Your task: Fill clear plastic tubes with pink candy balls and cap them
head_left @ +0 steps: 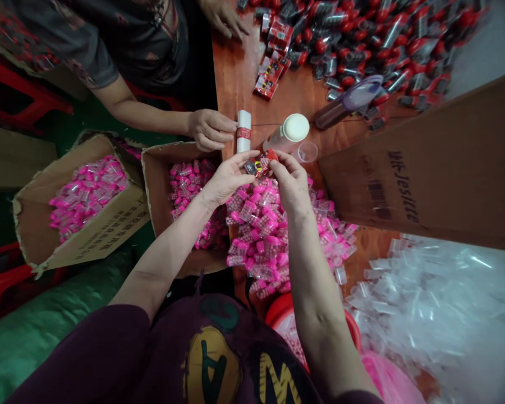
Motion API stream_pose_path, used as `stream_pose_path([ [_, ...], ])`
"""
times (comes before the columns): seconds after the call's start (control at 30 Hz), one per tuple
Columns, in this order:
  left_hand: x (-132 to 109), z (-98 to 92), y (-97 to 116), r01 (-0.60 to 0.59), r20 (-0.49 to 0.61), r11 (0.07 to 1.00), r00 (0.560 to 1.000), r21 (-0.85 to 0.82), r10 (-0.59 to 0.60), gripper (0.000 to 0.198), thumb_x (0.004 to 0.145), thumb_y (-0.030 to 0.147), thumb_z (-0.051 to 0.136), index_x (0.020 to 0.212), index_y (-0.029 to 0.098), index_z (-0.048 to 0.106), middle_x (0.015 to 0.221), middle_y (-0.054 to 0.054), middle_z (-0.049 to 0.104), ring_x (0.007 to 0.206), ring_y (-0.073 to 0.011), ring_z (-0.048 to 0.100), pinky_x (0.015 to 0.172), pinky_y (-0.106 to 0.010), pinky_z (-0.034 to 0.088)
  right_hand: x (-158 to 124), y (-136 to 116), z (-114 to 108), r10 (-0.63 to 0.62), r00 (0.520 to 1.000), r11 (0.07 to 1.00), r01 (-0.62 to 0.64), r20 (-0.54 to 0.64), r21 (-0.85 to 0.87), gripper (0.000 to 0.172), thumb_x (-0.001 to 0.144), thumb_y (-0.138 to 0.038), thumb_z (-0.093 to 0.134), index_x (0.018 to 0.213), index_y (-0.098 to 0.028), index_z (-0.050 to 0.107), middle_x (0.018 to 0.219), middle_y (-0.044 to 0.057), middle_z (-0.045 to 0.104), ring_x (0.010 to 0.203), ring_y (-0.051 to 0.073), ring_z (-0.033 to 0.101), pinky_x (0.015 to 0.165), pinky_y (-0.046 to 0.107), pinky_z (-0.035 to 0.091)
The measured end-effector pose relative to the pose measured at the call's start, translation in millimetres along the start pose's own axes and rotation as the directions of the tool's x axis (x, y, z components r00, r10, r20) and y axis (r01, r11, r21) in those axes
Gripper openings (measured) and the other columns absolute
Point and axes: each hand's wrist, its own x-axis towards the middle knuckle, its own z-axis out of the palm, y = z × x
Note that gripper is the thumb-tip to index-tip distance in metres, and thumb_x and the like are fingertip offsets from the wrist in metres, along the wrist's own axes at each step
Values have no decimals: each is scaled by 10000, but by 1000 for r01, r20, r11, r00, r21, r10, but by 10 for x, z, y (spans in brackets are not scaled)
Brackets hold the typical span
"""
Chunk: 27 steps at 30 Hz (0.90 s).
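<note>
Between both my hands is a small red packet [261, 164] with black and yellow print, held above a heap of pink-capped clear containers [261, 224]. My left hand [231, 178] pinches its left end between thumb and fingers. On its right end, the thumb and fingertips of my right hand [291, 177] are closed. Just beyond, a white block with a red paper band [244, 132] stands beside a co-worker's hand [212, 129], whose fingers touch its edge or nearly so.
A white-lidded cup [295, 129] and a purple bottle [347, 104] stand behind. Red-capped containers [362, 45] cover the far table. Cartons [160, 168] of pink pieces lie left; a tall carton [425, 163] and clear plastic sleeves [437, 303] lie right. A red bucket [353, 331] is near me.
</note>
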Motion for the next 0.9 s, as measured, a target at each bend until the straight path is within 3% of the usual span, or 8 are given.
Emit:
stream_pose_path([
  [0.27, -515, 312, -1, 155, 92, 987, 984, -48, -150, 595, 821, 184, 823, 1401, 196, 694, 1331, -129, 779, 1045, -234, 817, 825, -319, 674, -405, -254, -309, 21, 1000, 999, -21, 7, -27, 426, 920, -586, 796, 1167, -239, 776, 1073, 45, 764, 957, 180, 705, 909, 392, 665],
  [0.47, -816, 539, -109, 208, 60, 977, 976, 38, -210, 597, 868, 165, 822, 1438, 235, 658, 1243, -98, 811, 1001, -232, 833, 754, -289, 676, -1070, -324, -526, -17, 999, 996, 14, -27, -91, 515, 952, -573, 773, 1389, -312, 699, 1081, 23, 741, 976, 206, 707, 944, 487, 671],
  [0.67, -1062, 670, -81, 240, 71, 963, 966, 127, -250, 429, 915, 156, 764, 1333, 169, 670, 1113, -91, 807, 798, -166, 802, 701, -267, 652, -1816, -180, -496, -17, 993, 997, 8, -120, -76, 552, 978, -614, 718, 1437, -318, 638, 1108, 41, 742, 951, 219, 712, 849, 458, 686],
  [0.9, -1412, 834, -87, 228, 75, 956, 967, 186, -245, 430, 911, 96, 718, 1323, 207, 672, 1120, -57, 782, 766, -122, 759, 754, -274, 657, -2321, -140, -359, -61, 981, 998, 58, -185, -23, 649, 971, -736, 688, 1462, -332, 553, 1228, 65, 711, 1013, 223, 705, 869, 461, 693],
])
